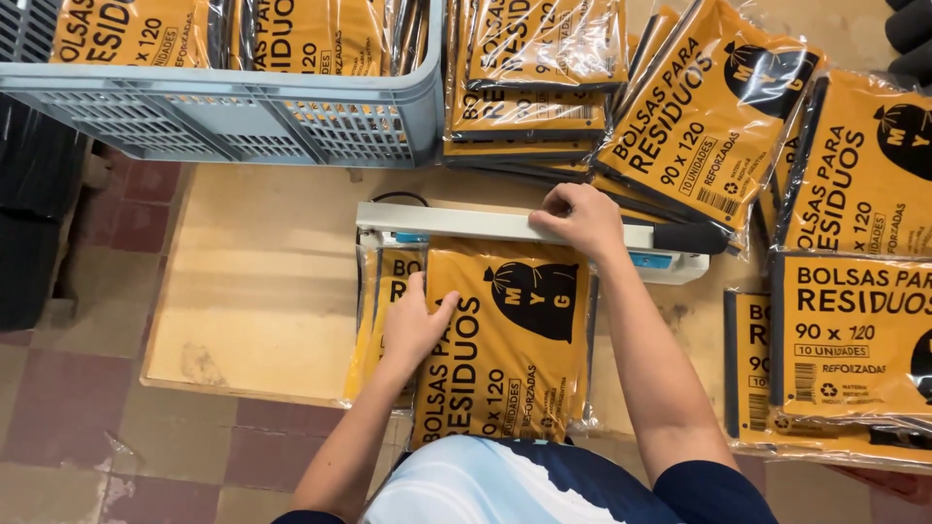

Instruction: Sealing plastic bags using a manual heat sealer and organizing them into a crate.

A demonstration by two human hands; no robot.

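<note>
The yellow packet (510, 340) lies flat on the counter (262, 291), its top edge tucked under the white arm of the heat sealer (466, 225). It looks to be a clear plastic sleeve holding folded black bags behind a yellow card with black print and a black bag-shaped drawing. Judged from that, it should be fairly light, soft and floppy, with a slick film that can slide on the packets beneath it; it is best held flat with a palm on its face or taken by the two long edges, not by the thin open mouth.

The left hand (413, 325) rests spread and open on the packet's left side, fingers flat, pressing it down. The right hand (581, 219) is curled over the sealer arm near its black handle (691, 238), bearing down on it.

More sleeves peek out under the packet on its left edge. To the right sit two overlapping packets of the same yellow kind (845, 349), print upright. Above them a loose fan of further yellow packets (709, 116) lies tilted, and a neater stack (529, 87) stands beside the grey slatted crate (252, 121), which also holds yellow packets. Below the counter shows a red and grey tiled floor (87, 408).
</note>
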